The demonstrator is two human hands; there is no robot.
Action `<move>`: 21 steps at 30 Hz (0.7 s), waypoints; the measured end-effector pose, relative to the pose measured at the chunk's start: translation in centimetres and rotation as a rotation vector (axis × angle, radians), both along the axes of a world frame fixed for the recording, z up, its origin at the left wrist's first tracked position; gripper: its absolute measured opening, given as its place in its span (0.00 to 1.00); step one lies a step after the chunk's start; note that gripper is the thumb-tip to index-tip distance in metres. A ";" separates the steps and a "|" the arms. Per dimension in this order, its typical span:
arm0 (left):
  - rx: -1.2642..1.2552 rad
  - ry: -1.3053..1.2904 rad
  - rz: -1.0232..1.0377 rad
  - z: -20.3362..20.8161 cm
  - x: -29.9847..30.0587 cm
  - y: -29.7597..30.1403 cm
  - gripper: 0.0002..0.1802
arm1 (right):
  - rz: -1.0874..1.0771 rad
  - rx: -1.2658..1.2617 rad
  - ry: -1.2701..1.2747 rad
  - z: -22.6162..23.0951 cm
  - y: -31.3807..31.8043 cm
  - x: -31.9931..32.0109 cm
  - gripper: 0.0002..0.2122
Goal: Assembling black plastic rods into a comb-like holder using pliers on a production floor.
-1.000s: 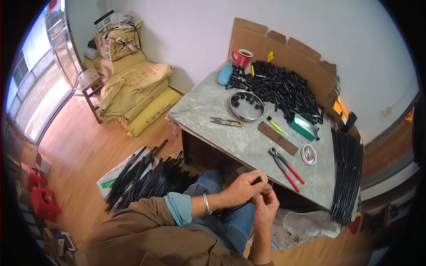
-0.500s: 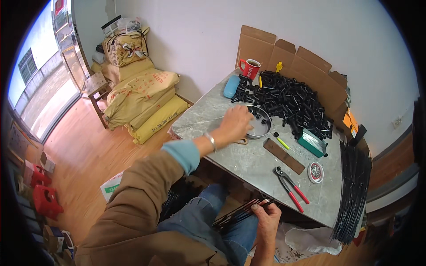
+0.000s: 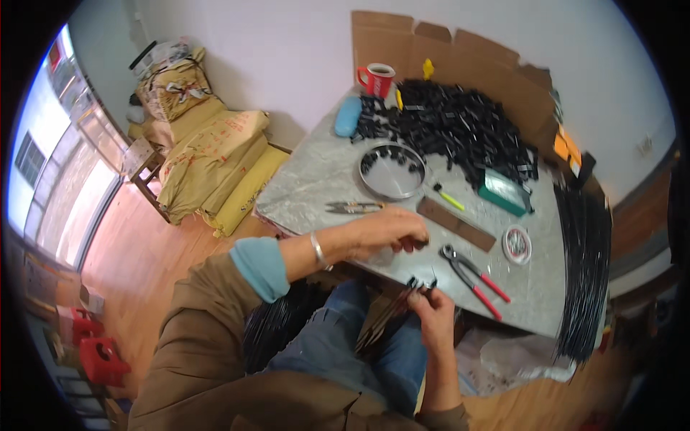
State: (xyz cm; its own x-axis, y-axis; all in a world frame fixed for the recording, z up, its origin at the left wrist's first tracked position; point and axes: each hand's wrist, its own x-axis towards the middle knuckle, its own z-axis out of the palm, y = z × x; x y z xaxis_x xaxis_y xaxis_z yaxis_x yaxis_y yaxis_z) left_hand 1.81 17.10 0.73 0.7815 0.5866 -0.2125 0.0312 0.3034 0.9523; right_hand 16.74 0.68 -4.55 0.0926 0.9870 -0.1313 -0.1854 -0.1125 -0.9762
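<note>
My left hand [image 3: 392,230] is over the table's front edge, palm down, with its fingers closed. Whatever small thing they pinch cannot be made out. In front of my lap my right hand [image 3: 435,316] grips a bundle of thin black rods [image 3: 384,320], with small black pieces at their upper ends. Beyond my left hand stands a round metal dish [image 3: 393,188] with several small black parts along its far side. Thread snips [image 3: 353,207] lie just left of that hand. Red-handled pincers [image 3: 471,280] rest to the right of both hands.
A heap of black plastic parts [image 3: 467,133] covers the table's back, before a cardboard screen [image 3: 474,54]. Nearby are a red mug [image 3: 376,79], blue case [image 3: 348,117], brown bar [image 3: 455,223], green box [image 3: 505,192], small round tub [image 3: 517,244] and long black rods [image 3: 582,273].
My left hand has come back from the metal dish toward my right hand, its fingers now closed. The right hand still holds the rods. The whole view has shifted slightly.
</note>
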 end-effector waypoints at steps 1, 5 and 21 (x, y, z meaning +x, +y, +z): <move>-0.131 -0.009 -0.025 -0.5 -0.1 -1.9 0.10 | 0.032 0.006 0.018 -0.1 0.3 0.0 0.09; -0.356 -0.066 0.074 -1.2 -1.0 -5.7 0.11 | 0.037 0.053 0.069 1.0 0.2 -0.8 0.07; -0.411 -0.134 0.150 -1.2 -1.4 -9.1 0.10 | 0.042 0.101 0.054 1.0 -2.2 -1.1 0.08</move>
